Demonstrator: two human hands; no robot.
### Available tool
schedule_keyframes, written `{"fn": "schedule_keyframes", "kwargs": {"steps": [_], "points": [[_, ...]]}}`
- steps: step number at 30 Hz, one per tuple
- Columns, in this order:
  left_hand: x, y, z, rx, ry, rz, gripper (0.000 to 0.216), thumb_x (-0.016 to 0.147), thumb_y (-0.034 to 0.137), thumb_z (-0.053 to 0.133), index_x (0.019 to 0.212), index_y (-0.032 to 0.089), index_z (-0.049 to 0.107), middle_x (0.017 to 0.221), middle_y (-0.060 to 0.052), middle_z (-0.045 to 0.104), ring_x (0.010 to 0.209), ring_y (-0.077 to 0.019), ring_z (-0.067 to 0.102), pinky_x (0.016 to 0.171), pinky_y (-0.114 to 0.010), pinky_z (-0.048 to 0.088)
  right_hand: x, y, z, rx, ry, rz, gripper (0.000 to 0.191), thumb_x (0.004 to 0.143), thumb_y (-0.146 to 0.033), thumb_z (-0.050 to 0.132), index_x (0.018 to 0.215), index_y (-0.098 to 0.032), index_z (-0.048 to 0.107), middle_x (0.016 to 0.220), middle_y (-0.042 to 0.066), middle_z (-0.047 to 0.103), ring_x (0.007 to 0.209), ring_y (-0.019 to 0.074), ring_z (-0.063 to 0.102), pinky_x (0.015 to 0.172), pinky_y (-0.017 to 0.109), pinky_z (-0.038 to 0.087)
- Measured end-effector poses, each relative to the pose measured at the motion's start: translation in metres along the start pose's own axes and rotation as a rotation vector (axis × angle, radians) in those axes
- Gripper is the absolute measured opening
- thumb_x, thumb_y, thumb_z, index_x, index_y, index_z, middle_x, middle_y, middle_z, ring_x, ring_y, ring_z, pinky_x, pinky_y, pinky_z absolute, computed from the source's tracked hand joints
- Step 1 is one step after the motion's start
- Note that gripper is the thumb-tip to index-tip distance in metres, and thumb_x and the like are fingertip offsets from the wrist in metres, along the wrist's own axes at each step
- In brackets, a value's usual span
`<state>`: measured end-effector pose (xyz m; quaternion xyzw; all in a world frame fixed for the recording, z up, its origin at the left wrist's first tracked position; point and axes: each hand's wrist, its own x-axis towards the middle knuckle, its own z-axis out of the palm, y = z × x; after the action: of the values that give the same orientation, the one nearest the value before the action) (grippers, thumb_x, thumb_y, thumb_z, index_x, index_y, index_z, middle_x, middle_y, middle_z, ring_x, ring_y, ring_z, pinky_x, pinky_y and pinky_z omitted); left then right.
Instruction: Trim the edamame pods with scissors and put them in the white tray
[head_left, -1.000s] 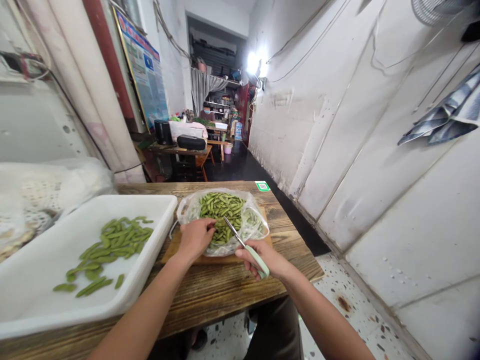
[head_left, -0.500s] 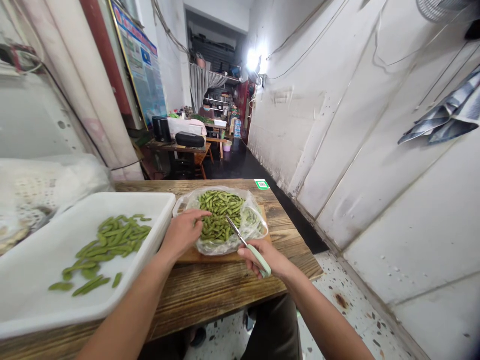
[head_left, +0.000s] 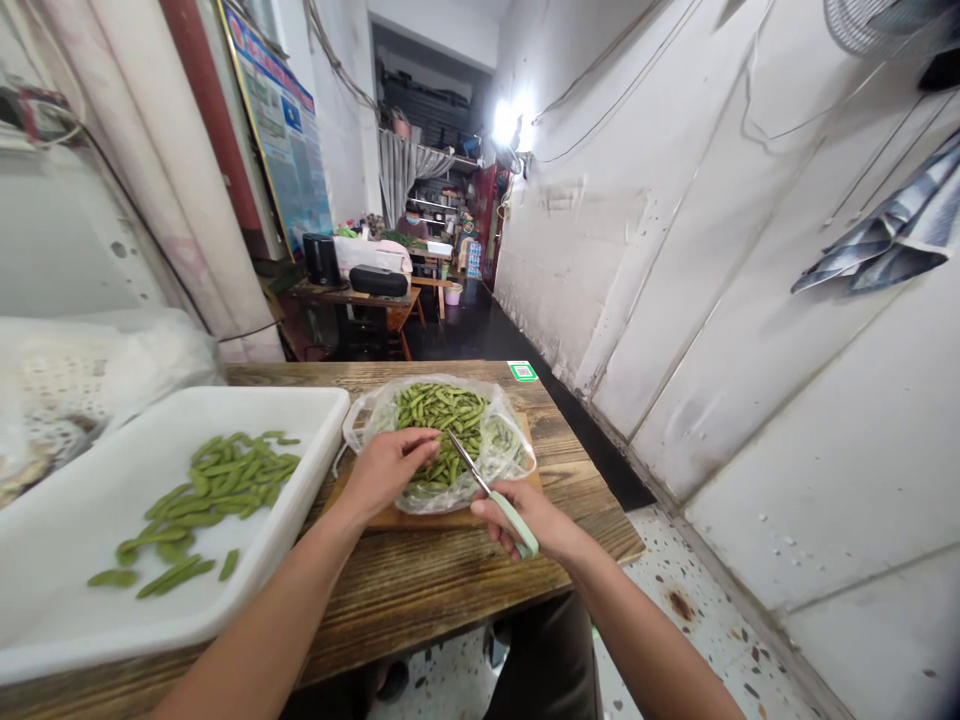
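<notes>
My right hand (head_left: 521, 515) is wrapped round the pale green handle of a pair of scissors (head_left: 504, 508), their metal blades pointing up and left over the pods. Close to the blade tips, my left hand (head_left: 390, 470) is closed in a pinch at what looks like an edamame pod, mostly hidden by the fingers. Beneath both hands lies a clear plastic bag (head_left: 517, 455), spread wide and full of green edamame pods (head_left: 442, 405). More edamame pods (head_left: 214, 480) lie loose in a white plastic tray (head_left: 60, 570) to the left.
Under the bag a wooden board (head_left: 386, 517) rests on the wooden table (head_left: 442, 560). A QR-code card (head_left: 523, 371) is at the far right corner. Plastic-wrapped goods (head_left: 97, 370) stand behind the tray. Further back, a masked person (head_left: 412, 222) sits at another table.
My left hand has moved right, toward the scissor tips, and its fingers have come together. The scissors have shifted very slightly left, still in my right hand.
</notes>
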<state>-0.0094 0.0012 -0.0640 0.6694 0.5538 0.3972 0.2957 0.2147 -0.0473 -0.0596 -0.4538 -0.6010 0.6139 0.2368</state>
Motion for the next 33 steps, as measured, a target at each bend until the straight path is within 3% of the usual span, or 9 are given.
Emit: {"fn": "schedule_keyframes", "kwargs": {"steps": [8, 14, 22, 28, 33], "points": [[-0.011, 0.018, -0.002, -0.176, 0.025, -0.123, 0.034, 0.07, 0.048, 0.061, 0.082, 0.018, 0.073, 0.067, -0.002, 0.072, 0.063, -0.0182, 0.064, 0.064, -0.027, 0.048, 0.0, 0.001, 0.007, 0.0, -0.018, -0.108, 0.05, 0.074, -0.061, 0.064, 0.095, -0.017, 0.058, 0.054, -0.007, 0.048, 0.039, 0.0054, 0.042, 0.034, 0.016, 0.038], [-0.013, 0.021, -0.003, -0.127, -0.03, -0.072, 0.031, 0.073, 0.047, 0.059, 0.073, 0.019, 0.072, 0.064, -0.001, 0.07, 0.062, -0.017, 0.061, 0.064, -0.026, 0.044, -0.002, -0.002, 0.009, -0.058, 0.001, -0.098, 0.052, 0.075, -0.063, 0.061, 0.1, -0.017, 0.059, 0.054, -0.007, 0.046, 0.038, 0.0061, 0.038, 0.035, 0.018, 0.033], [-0.016, 0.022, -0.005, -0.1, -0.055, -0.037, 0.03, 0.074, 0.045, 0.057, 0.066, 0.02, 0.071, 0.062, 0.0, 0.07, 0.058, -0.0164, 0.058, 0.058, -0.025, 0.041, 0.001, -0.008, 0.006, -0.439, 0.102, -0.313, 0.039, 0.075, -0.054, 0.067, 0.078, -0.015, 0.062, 0.062, -0.003, 0.046, 0.06, 0.0099, 0.041, 0.053, 0.02, 0.033], [-0.014, 0.015, -0.004, -0.106, -0.001, -0.069, 0.025, 0.068, 0.044, 0.064, 0.072, 0.022, 0.074, 0.072, 0.0, 0.074, 0.071, -0.0201, 0.065, 0.067, -0.028, 0.046, 0.006, -0.001, 0.01, -0.26, 0.048, -0.165, 0.042, 0.073, -0.058, 0.066, 0.079, -0.017, 0.06, 0.049, -0.006, 0.044, 0.043, 0.0078, 0.039, 0.042, 0.02, 0.03], [-0.013, 0.014, -0.002, -0.49, 0.144, -0.238, 0.033, 0.062, 0.046, 0.071, 0.079, 0.017, 0.069, 0.068, -0.002, 0.071, 0.064, -0.0157, 0.063, 0.059, -0.025, 0.047, 0.008, 0.0, 0.012, -0.04, 0.046, -0.086, 0.054, 0.071, -0.065, 0.063, 0.096, -0.017, 0.058, 0.052, -0.007, 0.049, 0.035, 0.0073, 0.041, 0.033, 0.019, 0.034]]}}
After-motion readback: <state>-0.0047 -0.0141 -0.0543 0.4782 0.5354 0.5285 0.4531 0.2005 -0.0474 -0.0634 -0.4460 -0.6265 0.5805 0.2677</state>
